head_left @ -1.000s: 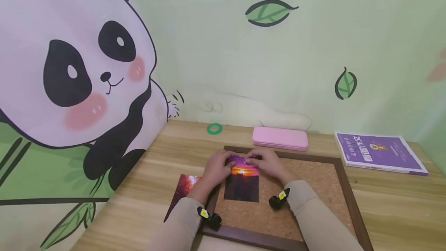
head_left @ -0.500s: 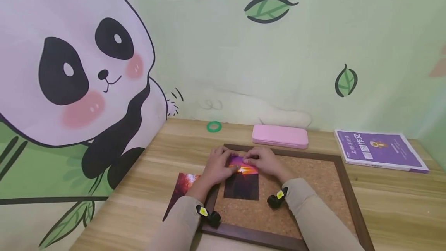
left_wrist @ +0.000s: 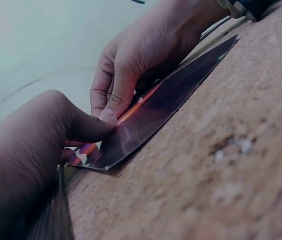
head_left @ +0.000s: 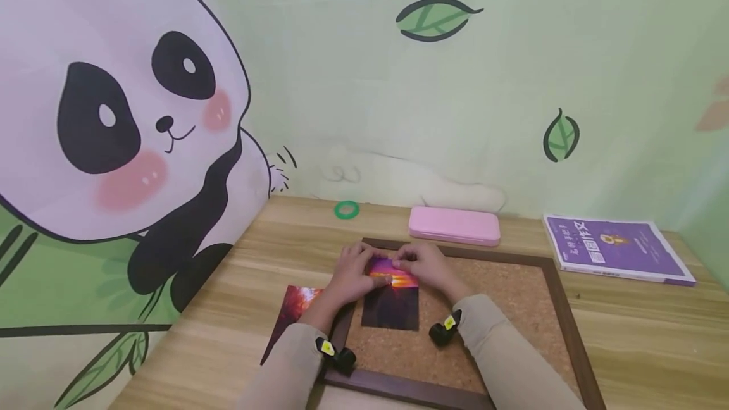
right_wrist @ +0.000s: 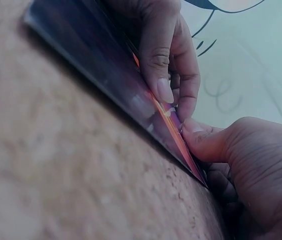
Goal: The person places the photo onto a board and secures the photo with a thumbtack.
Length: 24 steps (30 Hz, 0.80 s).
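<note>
A sunset photo print [head_left: 390, 310], purple and orange above a dark lower half, lies on the framed cork board [head_left: 512, 315]. My left hand [head_left: 352, 276] holds its upper left side, the thumb [left_wrist: 93, 128] lying across the face and the fingers at the edge. At the top edge, my right hand [head_left: 426, 264] pinches with thumb and index finger. Close to the left thumb, the right fingertips [right_wrist: 193, 126] meet the print; whether a small pin sits between them I cannot tell. In the left wrist view, the print's dark corner [left_wrist: 221, 52] tilts off the cork.
Left of the board lies a red nebula-like photo [head_left: 293, 309], partly under the left forearm. Behind the board are a green tape ring [head_left: 346, 210] and a pink pencil case [head_left: 454, 225]. A purple book [head_left: 621, 248] lies at the back right, before the wall.
My left thumb has slid from the print's left edge to the right, over its bright middle. The right hand stays at the top edge with little movement.
</note>
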Available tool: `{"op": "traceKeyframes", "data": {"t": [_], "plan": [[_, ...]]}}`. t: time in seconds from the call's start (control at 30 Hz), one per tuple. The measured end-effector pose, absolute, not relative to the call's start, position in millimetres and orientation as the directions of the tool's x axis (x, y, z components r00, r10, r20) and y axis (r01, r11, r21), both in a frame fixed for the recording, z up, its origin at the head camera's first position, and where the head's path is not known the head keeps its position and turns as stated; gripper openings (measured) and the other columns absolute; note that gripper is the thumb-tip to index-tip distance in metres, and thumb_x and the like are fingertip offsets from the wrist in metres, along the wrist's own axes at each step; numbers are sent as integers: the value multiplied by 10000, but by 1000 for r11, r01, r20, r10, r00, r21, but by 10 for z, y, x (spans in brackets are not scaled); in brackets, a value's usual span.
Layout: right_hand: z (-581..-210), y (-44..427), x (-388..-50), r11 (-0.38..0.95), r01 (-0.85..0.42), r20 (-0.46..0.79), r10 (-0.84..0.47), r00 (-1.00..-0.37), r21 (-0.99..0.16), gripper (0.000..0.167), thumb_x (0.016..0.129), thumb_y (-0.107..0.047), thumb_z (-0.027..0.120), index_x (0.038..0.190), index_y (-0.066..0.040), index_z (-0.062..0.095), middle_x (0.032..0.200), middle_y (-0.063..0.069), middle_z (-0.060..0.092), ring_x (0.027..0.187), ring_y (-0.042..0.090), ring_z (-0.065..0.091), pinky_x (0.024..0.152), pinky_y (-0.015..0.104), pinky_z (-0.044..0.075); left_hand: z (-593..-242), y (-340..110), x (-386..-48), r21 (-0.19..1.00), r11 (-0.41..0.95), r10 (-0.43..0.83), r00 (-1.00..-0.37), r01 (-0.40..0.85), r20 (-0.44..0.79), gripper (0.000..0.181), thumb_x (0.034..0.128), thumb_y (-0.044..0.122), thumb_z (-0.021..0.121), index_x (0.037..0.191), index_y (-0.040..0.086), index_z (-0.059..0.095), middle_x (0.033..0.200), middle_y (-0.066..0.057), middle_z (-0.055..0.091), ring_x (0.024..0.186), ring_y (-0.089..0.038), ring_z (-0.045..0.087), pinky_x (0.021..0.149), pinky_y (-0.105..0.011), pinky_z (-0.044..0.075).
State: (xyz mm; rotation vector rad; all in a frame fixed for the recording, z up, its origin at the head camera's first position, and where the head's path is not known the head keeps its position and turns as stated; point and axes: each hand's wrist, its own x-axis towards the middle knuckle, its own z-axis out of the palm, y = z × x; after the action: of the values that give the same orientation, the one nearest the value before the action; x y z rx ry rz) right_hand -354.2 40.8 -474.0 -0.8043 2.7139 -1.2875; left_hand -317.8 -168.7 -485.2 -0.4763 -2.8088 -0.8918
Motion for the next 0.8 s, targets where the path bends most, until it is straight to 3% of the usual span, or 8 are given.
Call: {"op": "traceKeyframes", "data": {"t": [0.23,0.53,0.8], "plan": [[-4748,397,-3555,541,-451,211,-447,-869,-710,45,913,-173,747,889,-140,727,798,-35,622,776,156,541,722,340,431,-4847,-1686,-3176,552,755,257,-934,355,249,504,807,449,786,1222,180,683,1167,-11,526,1134,-257,421,967,-463,366],[-4769,417,-3564,505,-512,250,-499,-830,-694,50,941,-166,715,896,-146,708,817,-44,626,787,149,549,739,344,444,-4852,-1692,-3182,552,761,243,-939,341,244,493,797,434,798,1215,198,689,1153,4,533,1138,-256,422,951,-457,363],[-4726,476,-3569,477,-456,173,-524,-834,-752,42,953,-139,695,914,-124,706,862,-17,636,838,176,551,784,358,435,-4834,-1680,-3176,542,761,256,-933,357,254,495,801,436,797,1214,187,687,1153,-8,538,1123,-255,428,938,-451,364]]}}
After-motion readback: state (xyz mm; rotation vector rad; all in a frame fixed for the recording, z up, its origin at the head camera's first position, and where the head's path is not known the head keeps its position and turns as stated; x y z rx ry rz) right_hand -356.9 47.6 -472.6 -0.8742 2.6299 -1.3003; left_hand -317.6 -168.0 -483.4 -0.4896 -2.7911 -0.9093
